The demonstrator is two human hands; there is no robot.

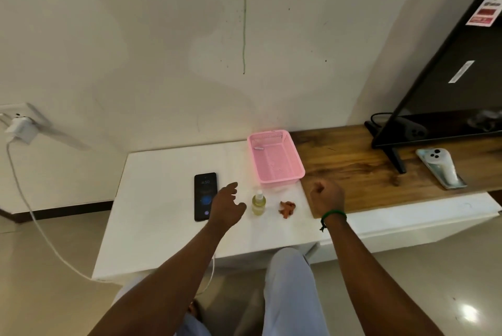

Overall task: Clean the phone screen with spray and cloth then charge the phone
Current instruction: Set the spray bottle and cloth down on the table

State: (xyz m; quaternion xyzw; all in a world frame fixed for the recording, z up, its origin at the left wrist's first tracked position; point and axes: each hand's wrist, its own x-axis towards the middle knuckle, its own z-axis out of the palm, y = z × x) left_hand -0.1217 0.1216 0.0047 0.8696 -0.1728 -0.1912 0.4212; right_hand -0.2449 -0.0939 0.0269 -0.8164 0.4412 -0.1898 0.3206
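Your left hand (pixel 226 206), spread and empty, hovers just left of the upright spray bottle (pixel 258 204); your right hand (pixel 327 195), curled and empty, is farther off.

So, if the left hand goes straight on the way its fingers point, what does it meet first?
Probably the near left corner of the pink basket. The left hand points away and rightward, passing just left of the spray bottle, which the thumb may brush; depth is unclear.
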